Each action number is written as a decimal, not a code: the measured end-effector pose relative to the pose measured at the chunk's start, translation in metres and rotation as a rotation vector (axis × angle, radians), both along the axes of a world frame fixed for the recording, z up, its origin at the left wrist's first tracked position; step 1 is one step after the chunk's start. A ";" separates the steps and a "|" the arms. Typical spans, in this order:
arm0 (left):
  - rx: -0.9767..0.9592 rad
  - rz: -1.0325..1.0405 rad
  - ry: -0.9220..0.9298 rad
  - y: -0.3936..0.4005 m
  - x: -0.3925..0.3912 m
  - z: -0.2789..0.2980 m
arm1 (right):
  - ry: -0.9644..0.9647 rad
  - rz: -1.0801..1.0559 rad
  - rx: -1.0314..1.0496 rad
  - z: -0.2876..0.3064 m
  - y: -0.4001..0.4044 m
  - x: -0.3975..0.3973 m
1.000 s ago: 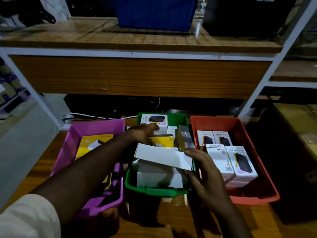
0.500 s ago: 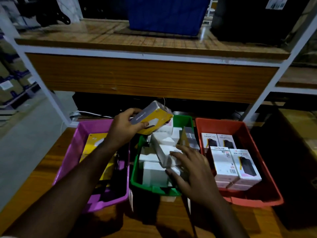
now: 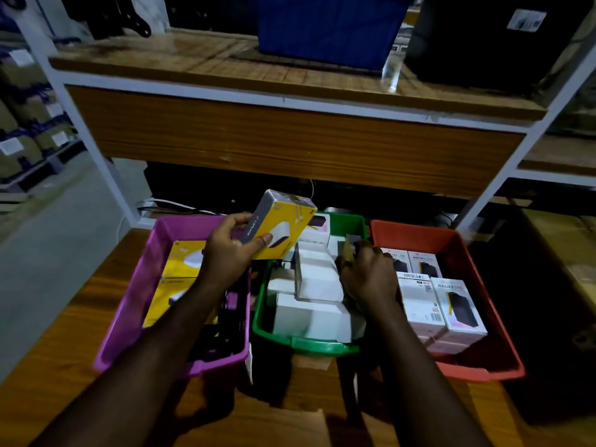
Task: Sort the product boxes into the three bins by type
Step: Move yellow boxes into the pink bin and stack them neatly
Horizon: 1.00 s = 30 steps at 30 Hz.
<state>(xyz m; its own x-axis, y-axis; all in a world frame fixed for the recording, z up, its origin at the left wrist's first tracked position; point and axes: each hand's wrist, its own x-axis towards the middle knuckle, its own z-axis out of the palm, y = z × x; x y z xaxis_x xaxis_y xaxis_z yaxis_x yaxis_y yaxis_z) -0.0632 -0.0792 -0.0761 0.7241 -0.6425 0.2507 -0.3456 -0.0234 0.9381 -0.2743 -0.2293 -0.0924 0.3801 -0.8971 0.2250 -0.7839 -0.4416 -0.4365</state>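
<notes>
- The yellow box (image 3: 283,228) looks like a stiff, light carton with smooth printed faces; it should hold its shape under a firm grip, though the glossy card could slip if pinched only at a corner
- Best hold appears to be across its narrow grey side and the broad yellow face, which is how the left hand (image 3: 229,253) has it: thumb pressed on the yellow face, fingers curled round the grey edge
- The box is raised and tilted, above the gap between the purple bin (image 3: 135,295) and the green bin (image 3: 350,227), clear of both
- The purple bin already holds matching yellow boxes (image 3: 182,262), so that bin seems its likely home, just below and left of the hand
- The right hand (image 3: 367,272) reaches into the far right side of the green bin, fingers curled among the white boxes (image 3: 317,282) and seemingly pinching a small dark-and-yellow box (image 3: 350,250); the grip itself is partly hidden
- The red bin (image 3: 471,253) sits to the right with white printed boxes (image 3: 442,304) stacked inside
</notes>
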 end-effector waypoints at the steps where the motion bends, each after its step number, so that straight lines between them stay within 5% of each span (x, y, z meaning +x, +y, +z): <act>1: -0.008 -0.004 0.013 0.001 0.000 -0.001 | -0.013 -0.004 -0.005 0.000 0.000 0.000; 8: -0.111 0.020 0.091 0.027 0.007 0.025 | -0.131 -0.008 -0.230 0.027 0.012 -0.014; 15: -0.038 0.124 -0.131 0.099 0.043 0.047 | -0.415 0.166 -0.346 0.060 0.039 -0.017; 21: 0.079 0.260 -0.081 0.155 0.077 0.024 | -0.966 0.338 0.147 0.059 0.078 0.012; 24: 0.189 0.233 0.015 0.154 0.092 0.004 | -1.041 0.316 0.312 0.048 0.096 0.034; 30: 0.705 0.013 -0.483 0.101 0.144 0.005 | -0.928 0.398 0.546 0.029 0.107 0.060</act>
<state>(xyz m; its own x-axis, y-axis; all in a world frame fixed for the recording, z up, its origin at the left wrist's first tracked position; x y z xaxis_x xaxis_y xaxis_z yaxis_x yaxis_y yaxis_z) 0.0805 0.0220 -0.0710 0.6488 -0.7569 0.0788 -0.6998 -0.5527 0.4525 -0.2148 -0.1219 -0.0630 0.5500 -0.8146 0.1842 0.0923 -0.1598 -0.9828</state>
